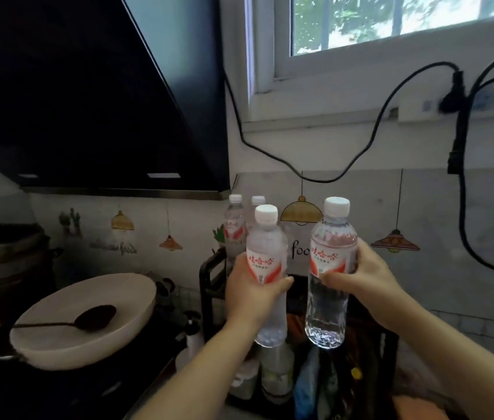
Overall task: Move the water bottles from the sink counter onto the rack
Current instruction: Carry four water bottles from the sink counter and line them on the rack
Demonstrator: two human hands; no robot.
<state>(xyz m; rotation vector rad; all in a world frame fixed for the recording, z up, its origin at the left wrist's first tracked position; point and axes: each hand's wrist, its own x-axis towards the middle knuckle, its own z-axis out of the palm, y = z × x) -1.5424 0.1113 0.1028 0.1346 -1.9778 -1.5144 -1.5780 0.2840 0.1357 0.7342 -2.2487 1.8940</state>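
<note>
My left hand (250, 294) grips a clear water bottle (267, 247) with a white cap and red label, held upright above the black rack (209, 277). My right hand (367, 274) grips a second, similar water bottle (332, 237), also upright, a little to the right and nearer to me. Two more capped bottles (235, 228) stand upright on the rack's top level at the back, against the wall; the second of them (258, 200) is mostly hidden behind the left-hand bottle.
A white pan with a dark ladle (88, 319) sits on the stove at left, under a black range hood (94, 92). Jars and bags (276, 377) fill the rack's lower level. Black cables (464, 189) hang on the wall at right, under a window.
</note>
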